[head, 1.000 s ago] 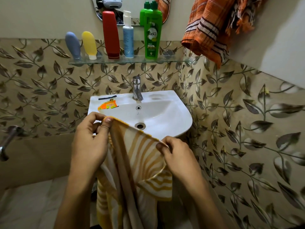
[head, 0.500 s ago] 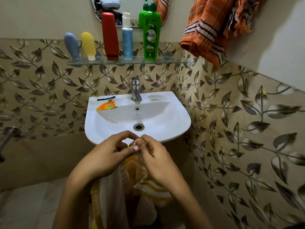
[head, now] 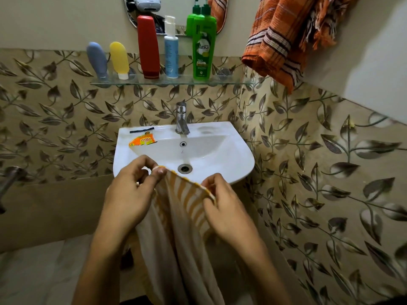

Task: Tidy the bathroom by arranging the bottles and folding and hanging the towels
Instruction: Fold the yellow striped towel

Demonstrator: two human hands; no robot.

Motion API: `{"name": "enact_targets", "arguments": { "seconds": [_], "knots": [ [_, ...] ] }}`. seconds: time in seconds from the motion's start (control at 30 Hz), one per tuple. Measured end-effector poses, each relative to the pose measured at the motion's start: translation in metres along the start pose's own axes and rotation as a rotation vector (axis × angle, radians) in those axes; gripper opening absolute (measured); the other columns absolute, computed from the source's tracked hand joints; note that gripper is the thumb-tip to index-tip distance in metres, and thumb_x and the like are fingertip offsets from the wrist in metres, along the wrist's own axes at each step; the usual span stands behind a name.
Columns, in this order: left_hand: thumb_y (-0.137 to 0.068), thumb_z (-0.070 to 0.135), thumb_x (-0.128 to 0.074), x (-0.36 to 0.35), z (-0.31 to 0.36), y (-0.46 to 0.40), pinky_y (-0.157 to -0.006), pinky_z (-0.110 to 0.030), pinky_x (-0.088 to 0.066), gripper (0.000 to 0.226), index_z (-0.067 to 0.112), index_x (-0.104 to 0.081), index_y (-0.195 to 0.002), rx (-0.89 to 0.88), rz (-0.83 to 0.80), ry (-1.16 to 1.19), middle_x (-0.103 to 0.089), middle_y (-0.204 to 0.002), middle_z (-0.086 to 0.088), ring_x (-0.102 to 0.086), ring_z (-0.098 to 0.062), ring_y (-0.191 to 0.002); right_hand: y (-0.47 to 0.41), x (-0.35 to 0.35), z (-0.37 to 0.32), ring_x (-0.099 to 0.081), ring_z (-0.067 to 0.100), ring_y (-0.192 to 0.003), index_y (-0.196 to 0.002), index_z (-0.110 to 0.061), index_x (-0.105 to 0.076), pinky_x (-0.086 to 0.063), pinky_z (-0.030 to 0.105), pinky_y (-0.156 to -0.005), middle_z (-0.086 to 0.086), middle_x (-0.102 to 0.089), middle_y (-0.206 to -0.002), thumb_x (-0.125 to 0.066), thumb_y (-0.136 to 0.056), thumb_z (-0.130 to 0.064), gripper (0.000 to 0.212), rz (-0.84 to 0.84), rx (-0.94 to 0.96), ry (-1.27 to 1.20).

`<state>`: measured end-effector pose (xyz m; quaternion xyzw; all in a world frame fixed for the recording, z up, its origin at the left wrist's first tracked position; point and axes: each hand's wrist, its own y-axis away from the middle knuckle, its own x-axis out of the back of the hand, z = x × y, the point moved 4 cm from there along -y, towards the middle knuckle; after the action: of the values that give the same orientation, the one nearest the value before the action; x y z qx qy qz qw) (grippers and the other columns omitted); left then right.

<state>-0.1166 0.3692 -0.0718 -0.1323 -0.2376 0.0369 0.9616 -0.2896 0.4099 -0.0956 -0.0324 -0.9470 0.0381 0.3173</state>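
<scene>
The left hand (head: 130,194) is pinching one top corner of a yellow-and-white striped cloth towel (head: 178,221) between thumb and curled fingers, and the right hand (head: 222,208) is gripping the other corner, fingers bent round the hem. The towel is hanging lengthwise straight down before the white ceramic sink (head: 220,159). On the glass shelf (head: 231,83) a tall green plastic bottle (head: 203,47) is reading "Vatika".

held towel (head: 180,208): yellow and cream stripes
hanging towel (head: 277,38): orange, with dark and white stripes
sink (head: 222,164): white
wall tiles (head: 308,172): beige, brown leaf pattern
bottles, left to right: grey-blue (head: 97,60), yellow (head: 119,59), red (head: 148,47), pale blue (head: 171,53), green (head: 203,47)
sachet (head: 142,140): orange
</scene>
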Motion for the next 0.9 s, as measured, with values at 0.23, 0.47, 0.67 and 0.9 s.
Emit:
{"name": "enact_targets", "arguments": {
  "seconds": [0.23,0.47,0.67,0.9],
  "knots": [
    [-0.090,0.034,-0.055,0.001,-0.012,0.002,-0.050,-0.028,-0.026,0.022,0.019,-0.052,-0.074,0.099,0.173,0.119,-0.041,-0.050,0.002,-0.033,-0.005,-0.037,0.005,0.027,0.014,-0.058,-0.001,-0.079,-0.083,-0.029,-0.060,-0.041,0.014,-0.062,-0.012,-0.065,-0.082,-0.065,-0.085,-0.033,0.006,0.117,-0.083,0.031],
    [-0.090,0.016,-0.057,-0.020,-0.028,0.001,-0.060,-0.027,-0.043,0.012,0.019,-0.055,-0.079,0.594,0.139,0.546,-0.058,-0.075,-0.007,-0.053,-0.017,-0.062,0.009,0.019,0.001,-0.061,0.011,-0.081,-0.087,-0.017,-0.065,-0.047,0.030,-0.075,-0.005,-0.067,-0.082,-0.054,-0.094,-0.026,0.015,0.057,-0.031,-0.157],
    [-0.082,-0.004,-0.034,-0.034,-0.030,0.006,-0.040,-0.019,-0.030,0.031,0.013,-0.054,-0.099,0.806,-0.069,0.715,-0.037,-0.066,-0.002,-0.028,-0.012,-0.052,0.006,-0.024,-0.001,-0.060,0.008,-0.104,-0.115,-0.008,-0.062,-0.043,0.017,-0.094,0.003,-0.067,-0.113,-0.039,-0.098,-0.004,0.029,-0.144,-0.065,-0.246],
    [-0.080,-0.026,-0.024,-0.029,-0.025,0.006,-0.034,-0.012,-0.033,0.061,0.016,-0.051,-0.114,0.723,-0.136,0.798,-0.038,-0.082,-0.007,-0.034,-0.012,-0.059,0.005,-0.044,-0.002,-0.062,0.011,-0.106,-0.117,-0.027,-0.061,-0.048,0.029,-0.098,0.000,-0.064,-0.116,-0.045,-0.096,-0.002,0.037,-0.163,-0.123,-0.463]
  ]
}}
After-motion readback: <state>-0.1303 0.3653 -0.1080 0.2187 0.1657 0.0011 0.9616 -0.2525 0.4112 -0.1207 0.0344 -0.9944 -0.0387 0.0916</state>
